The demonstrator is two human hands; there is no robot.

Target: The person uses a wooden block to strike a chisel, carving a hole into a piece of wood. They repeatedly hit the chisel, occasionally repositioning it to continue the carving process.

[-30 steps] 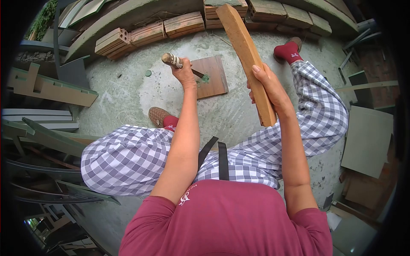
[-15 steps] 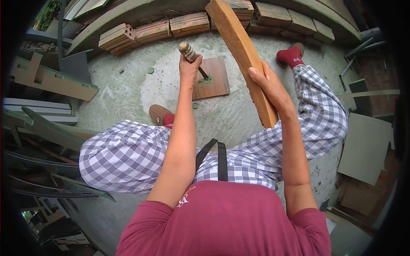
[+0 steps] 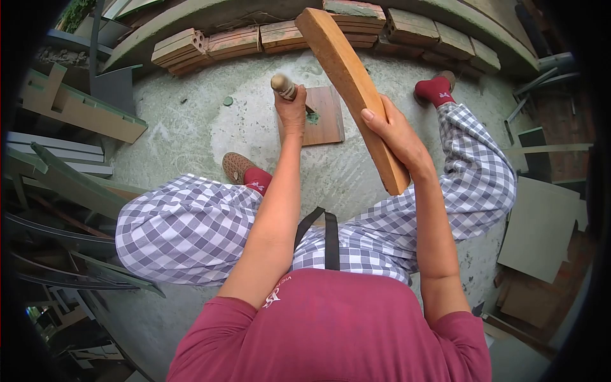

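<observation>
My left hand (image 3: 291, 114) is wrapped round the handle of a chisel-like tool (image 3: 284, 86), whose butt end points up and looks blurred. Its dark shaft slants down to a square brown wooden board (image 3: 328, 111) on the floor, and the tip is hard to make out. Green crumbs (image 3: 312, 118) lie on the board around the shaft's lower end. To the right, my right hand (image 3: 401, 139) grips a long, slightly curved wooden block (image 3: 349, 73) near its lower end. The block is raised at a slant, apart from the tool.
A row of hollow bricks (image 3: 286, 37) lines the low wall ahead. Board offcuts (image 3: 83, 109) and strips are piled on the left, with grey sheets (image 3: 538, 229) on the right. A small green disc (image 3: 228, 101) lies on the concrete floor. My feet flank the board.
The tool's butt end has shifted slightly right and down in view. The upper end of the wooden block has dropped a little and moved left. Both grips stay the same.
</observation>
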